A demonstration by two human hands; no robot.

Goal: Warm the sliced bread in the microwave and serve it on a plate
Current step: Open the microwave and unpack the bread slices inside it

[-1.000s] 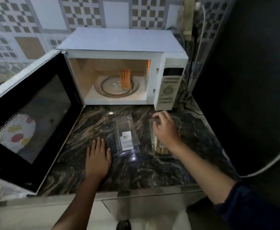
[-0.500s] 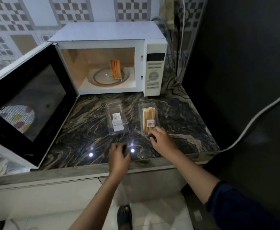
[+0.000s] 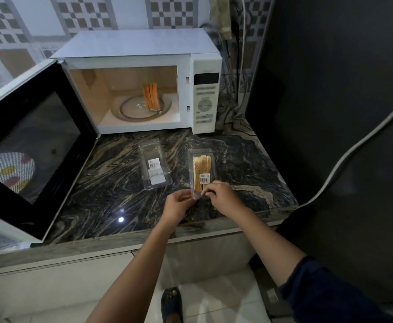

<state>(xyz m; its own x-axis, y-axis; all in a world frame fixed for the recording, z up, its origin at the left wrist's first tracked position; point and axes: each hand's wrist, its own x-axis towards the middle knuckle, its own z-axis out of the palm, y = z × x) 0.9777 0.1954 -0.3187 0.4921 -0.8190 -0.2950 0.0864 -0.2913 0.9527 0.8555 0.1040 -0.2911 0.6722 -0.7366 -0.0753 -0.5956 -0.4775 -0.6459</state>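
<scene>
A white microwave [image 3: 142, 50] stands on the dark marble counter [image 3: 111, 183] with its door [image 3: 28, 145] swung open to the left. Inside, bread slices [image 3: 151, 96] stand upright on the glass turntable [image 3: 130, 113]. A clear plastic pack of sliced bread [image 3: 201, 170] lies on the counter near the front. My left hand [image 3: 178, 203] and my right hand [image 3: 218, 195] both pinch its near end. An empty clear pack [image 3: 154, 167] lies to its left.
A black appliance wall [image 3: 330, 89] rises at the right with a grey cable [image 3: 353, 148] across it. Cords hang by the tiled back wall [image 3: 237, 43]. A sandalled foot [image 3: 172, 304] shows on the floor below the counter edge.
My left hand left the counter and came right to the bread pack's near end. My right hand slid from the pack's top to its near end. The view pulled back.
</scene>
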